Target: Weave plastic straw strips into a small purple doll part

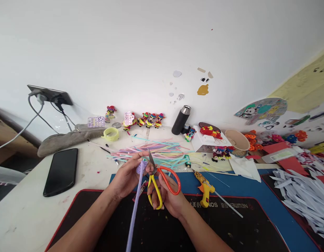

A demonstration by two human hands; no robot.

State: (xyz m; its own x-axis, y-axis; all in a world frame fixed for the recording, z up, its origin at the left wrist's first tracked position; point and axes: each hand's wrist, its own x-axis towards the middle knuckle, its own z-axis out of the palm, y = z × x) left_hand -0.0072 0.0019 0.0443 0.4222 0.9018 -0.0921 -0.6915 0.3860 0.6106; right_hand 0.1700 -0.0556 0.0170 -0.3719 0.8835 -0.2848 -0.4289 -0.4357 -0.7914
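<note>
Between the fingers of my left hand [126,178] is a lilac pipe cleaner [135,210], coiled at its upper end, with a long straight tail hanging down toward me. My right hand [171,197] holds a pair of scissors [158,185] with one red and one yellow handle loop, the loops spread apart. The blades point up and away, close beside the coiled end. Fingers of both hands nearly meet there, so the exact contact is hidden. Behind the hands lies a loose pile of pastel pipe cleaners [162,148].
A yellow glue gun [206,189] with a glue stick lies right on the black mat [112,227]. A phone [60,171] rests at left. Along the wall stand a black flask [181,120], small pipe-cleaner figures [152,120] and a yellow coil [110,134]. White paper strips [303,199] heap at far right.
</note>
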